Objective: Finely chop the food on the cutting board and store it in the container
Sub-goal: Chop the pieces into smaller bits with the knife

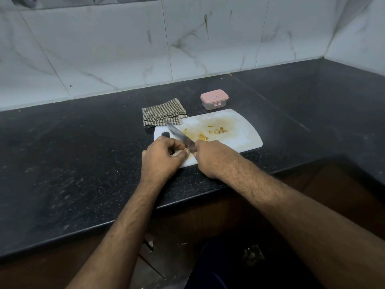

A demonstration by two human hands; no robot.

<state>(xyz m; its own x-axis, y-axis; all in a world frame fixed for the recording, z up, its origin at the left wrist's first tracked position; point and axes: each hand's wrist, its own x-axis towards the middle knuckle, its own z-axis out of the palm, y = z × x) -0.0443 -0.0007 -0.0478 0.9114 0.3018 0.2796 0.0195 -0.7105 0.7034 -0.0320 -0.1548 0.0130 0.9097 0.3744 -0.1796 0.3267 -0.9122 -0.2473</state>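
A white cutting board (235, 138) lies on the black counter, stained yellow, with several small yellow-brown food pieces (216, 131) scattered on it. My right hand (214, 157) is shut on the handle of a knife (179, 134), whose blade points up and left over the board. Beside the blade, at the board's near left corner, my left hand (160, 157) pinches a small bit of food between its fingertips. The small clear container (214, 99) with a pink lid stands closed behind the board.
A folded checked cloth (162, 112) lies at the board's far left corner. White marble tiles line the wall behind and to the right. The counter's front edge runs just below my wrists, with a brown cabinet underneath.
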